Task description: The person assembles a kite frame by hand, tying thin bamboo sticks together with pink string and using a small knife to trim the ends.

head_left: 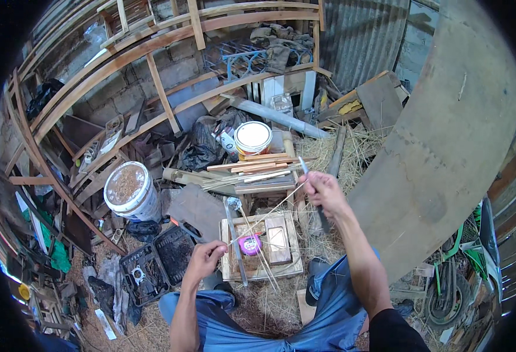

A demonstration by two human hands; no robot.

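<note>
My right hand (326, 193) is closed round a knife (303, 165), its pale blade pointing up and its dark handle showing below the fist. A thin wooden strip (270, 211) runs slantwise from this hand down to my left hand (205, 260), whose thumb and fingers pinch its lower end. Between my knees stands a low wooden box (296, 268). On it are a purple round object (250, 245), a wooden block (278, 240) with a pale inset, a long flat metal bar (235, 249) and several loose thin strips (265, 264).
Beyond the box, a small stand (264, 186) bears several wooden slats (258, 166). A white lidded bucket (253, 136) is behind it. At left stand a sawdust-topped bucket (130, 188) and an open black tool case (143, 276). A large board (440, 141) leans at right.
</note>
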